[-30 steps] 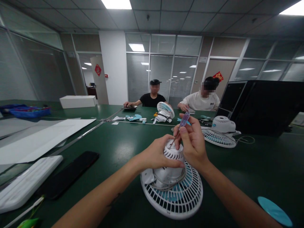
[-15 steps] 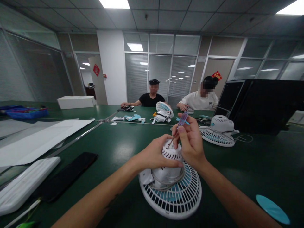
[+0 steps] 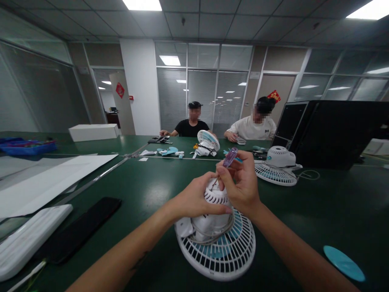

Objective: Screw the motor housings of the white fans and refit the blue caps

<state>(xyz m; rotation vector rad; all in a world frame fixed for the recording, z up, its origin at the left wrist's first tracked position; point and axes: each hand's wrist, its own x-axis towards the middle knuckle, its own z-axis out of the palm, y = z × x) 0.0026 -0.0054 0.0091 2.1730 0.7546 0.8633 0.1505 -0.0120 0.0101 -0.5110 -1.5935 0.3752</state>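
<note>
A small white fan [image 3: 215, 253] lies grille-down on the table in front of me, its motor housing upward and a cable wound round the base of the housing. My left hand [image 3: 194, 196] is wrapped around the upper housing, thumb across the near side. In my right hand [image 3: 243, 182] is a screwdriver [image 3: 230, 157] with a clear purple handle, held tilted. Its thin shaft points down to the top of the housing, where fingers partly cover it. I cannot tell whether the tip sits in a screw.
Another white fan [image 3: 278, 166] lies face-down at right, beside a large black case [image 3: 337, 134]. A light-blue disc [image 3: 343, 263] is at lower right. To the left are a black phone-like slab [image 3: 82, 229], a white bar [image 3: 33, 239] and paper sheets [image 3: 60, 178]. Two people sit opposite.
My right fingers have shifted on the screwdriver handle, and the thumb sits lower on it. The left hand keeps its grip on the fan. The whole view has drifted slightly.
</note>
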